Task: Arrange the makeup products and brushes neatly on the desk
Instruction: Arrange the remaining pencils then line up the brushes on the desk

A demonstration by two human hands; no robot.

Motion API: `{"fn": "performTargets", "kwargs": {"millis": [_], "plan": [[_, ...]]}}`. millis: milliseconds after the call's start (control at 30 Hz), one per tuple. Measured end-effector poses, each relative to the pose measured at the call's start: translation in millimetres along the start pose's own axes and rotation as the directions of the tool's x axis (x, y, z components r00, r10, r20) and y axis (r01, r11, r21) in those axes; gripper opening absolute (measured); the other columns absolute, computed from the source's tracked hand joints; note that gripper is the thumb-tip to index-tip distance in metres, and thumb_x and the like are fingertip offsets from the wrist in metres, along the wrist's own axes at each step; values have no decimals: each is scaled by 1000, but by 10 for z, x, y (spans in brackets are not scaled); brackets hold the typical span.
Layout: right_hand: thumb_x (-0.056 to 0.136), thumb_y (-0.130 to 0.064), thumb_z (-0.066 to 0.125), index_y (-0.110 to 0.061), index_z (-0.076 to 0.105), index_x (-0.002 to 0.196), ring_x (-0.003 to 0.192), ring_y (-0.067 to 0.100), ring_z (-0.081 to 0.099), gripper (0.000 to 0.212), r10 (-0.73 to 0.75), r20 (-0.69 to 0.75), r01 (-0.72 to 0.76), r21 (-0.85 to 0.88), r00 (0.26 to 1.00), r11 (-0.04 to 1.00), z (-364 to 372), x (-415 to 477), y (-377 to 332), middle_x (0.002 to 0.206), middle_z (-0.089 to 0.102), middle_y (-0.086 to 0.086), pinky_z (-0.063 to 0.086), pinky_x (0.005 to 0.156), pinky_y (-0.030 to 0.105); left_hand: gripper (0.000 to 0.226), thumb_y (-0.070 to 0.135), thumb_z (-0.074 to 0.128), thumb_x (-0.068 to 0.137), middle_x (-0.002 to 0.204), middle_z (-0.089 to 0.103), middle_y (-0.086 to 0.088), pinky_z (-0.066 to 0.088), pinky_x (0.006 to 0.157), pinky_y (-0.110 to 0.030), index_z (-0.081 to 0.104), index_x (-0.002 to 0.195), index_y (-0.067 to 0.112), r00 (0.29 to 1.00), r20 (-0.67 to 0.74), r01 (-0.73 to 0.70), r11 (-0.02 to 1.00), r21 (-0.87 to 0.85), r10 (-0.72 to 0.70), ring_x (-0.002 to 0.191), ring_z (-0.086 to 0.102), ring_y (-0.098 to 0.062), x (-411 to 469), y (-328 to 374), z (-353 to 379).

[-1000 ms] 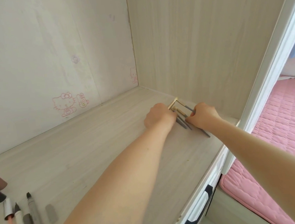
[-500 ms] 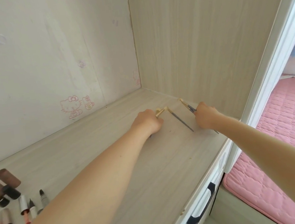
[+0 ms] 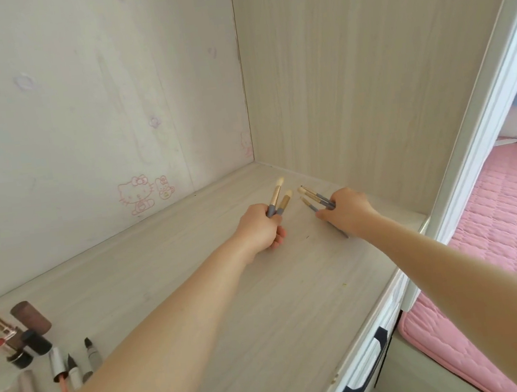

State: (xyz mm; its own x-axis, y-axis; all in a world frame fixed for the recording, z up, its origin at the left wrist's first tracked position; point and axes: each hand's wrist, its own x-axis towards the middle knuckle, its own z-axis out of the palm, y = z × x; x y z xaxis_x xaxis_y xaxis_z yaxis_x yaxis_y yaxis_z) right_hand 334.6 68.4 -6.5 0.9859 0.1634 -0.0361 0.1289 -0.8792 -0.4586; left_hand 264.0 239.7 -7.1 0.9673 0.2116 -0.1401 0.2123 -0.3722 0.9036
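My left hand (image 3: 259, 228) grips two makeup brushes (image 3: 278, 199) with grey handles, gold ferrules and pale tips that point up and away. My right hand (image 3: 345, 210) holds three thinner grey-handled brushes (image 3: 314, 200), tips fanned toward the back corner; one handle end sticks out below the hand onto the desk (image 3: 194, 267). Both hands are near the desk's far right corner, a short gap apart. At the lower left lie lipsticks (image 3: 3, 325), a brown cap (image 3: 31, 317) and several pens and lip glosses (image 3: 60, 366).
A back panel with cartoon cat stickers (image 3: 137, 193) and a wooden side panel (image 3: 351, 88) wall in the desk corner. A white drawer with a dark handle (image 3: 367, 367) sits below the front edge. A pink quilted bed (image 3: 496, 233) lies to the right.
The left hand has lifted two brushes and turned their tips upward. The right hand gathered the brush that lay between the hands and now holds three. The view tilted slightly.
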Motion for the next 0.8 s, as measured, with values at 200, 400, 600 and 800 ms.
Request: {"fn": "performTargets", "kwargs": {"millis": [200,400,600,800], "plan": [[93,-24,55,-9,50,90,70,25,51,16,29,2,-28,-85,1000,996,76,49,-99,81,51,9,42,61,30,13,12,44,99,84,65,-11,40,39,-20,54,106,9,999,-36,9,996,-86,-13,47,53,-15,-112,-71,-91],[97,-15,46,-8,49,107,76,26,48,13,37,76,-15,-272,996,962,99,58,-172,90,51,11,41,67,30,14,14,45,98,88,66,-7,40,41,-19,56,106,10,999,-43,3,1000,7,-3,51,52,-13,-198,-122,-197],[92,-10,44,-6,53,98,97,37,59,12,-32,33,38,-205,999,978,88,-54,-154,97,58,19,40,70,35,14,12,46,97,87,67,-8,37,39,-18,56,106,9,998,-54,26,1000,12,-25,51,50,-15,-362,-154,-329],[94,-10,42,1,58,109,82,29,54,24,28,79,-27,-19,996,999,-8,-240,-216,94,59,15,47,72,37,13,13,47,97,91,68,-9,40,44,-20,57,105,10,997,-75,14,1000,8,-13,55,50,-16,-628,-139,-503]]}}
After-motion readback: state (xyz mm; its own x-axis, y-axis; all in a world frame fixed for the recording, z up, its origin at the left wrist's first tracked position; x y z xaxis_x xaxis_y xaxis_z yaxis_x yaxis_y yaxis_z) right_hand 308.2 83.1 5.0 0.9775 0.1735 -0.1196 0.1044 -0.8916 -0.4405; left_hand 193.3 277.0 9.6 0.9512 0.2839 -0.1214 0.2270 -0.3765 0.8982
